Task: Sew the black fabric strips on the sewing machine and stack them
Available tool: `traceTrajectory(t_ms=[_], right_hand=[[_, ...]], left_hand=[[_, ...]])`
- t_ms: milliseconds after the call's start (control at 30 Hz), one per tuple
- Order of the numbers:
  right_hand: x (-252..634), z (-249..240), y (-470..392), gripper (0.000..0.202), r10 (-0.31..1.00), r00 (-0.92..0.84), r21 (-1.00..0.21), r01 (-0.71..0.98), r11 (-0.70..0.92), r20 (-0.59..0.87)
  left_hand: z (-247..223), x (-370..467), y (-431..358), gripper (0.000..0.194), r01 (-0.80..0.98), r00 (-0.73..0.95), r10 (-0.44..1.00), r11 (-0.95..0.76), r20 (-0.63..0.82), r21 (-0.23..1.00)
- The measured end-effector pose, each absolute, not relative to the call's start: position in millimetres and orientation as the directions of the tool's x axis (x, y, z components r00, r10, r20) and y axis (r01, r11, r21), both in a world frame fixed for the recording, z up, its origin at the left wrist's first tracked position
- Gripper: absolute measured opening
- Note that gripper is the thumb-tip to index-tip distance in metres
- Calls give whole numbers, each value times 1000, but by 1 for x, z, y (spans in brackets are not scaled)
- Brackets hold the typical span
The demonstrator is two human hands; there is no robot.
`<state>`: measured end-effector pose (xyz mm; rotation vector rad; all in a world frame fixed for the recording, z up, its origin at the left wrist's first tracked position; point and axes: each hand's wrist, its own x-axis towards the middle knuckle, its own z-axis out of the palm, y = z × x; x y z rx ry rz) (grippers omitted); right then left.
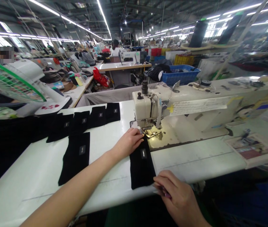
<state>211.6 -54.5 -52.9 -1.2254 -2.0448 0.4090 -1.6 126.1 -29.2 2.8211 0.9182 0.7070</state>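
- Black cloth (142,172) is laid at the sewing machine (142,105).
- Its far end is touched by the left hand (132,138), half-bent, grip unclear.
- A purple tool (166,193) is clasped in the right hand (176,191).

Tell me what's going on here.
A person's left grip rests at the far end of a black rectangular fabric piece with a small dark label, close to the needle end of a cream metal sewing machine. The right grip, by the near corner, holds a small purplish item, mostly hidden. Similar black labelled pieces lie to the left.
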Motion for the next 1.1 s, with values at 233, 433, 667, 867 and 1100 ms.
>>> traceTrajectory(t_ms=[233, 433, 667, 867, 1100], right_hand=[[209, -48, -55, 33, 874, -253, -607, 639, 473, 415], [209, -50, -56, 37, 885, -256, -624, 634, 457, 389], [208, -42, -53, 38, 873, -297, -542, 693, 475, 386], [215, -37, -56, 41, 827, -419, -385, 741, 550, 375], [220, -38, -59, 38, 816, -449, -293, 776, 558, 365]], left_hand=[[-27, 0, 125, 21, 550, 695, 599, -799, 397, 243], [-25, 1, 124, 21, 561, 701, 602, -796, 383, 226], [-21, 1, 128, 23, 600, 712, 622, -780, 328, 178], [-2, 8, 98, 22, 686, 705, 668, -728, 239, 9], [-3, 3, 7, 21, 427, 856, 462, -885, 232, 188]])
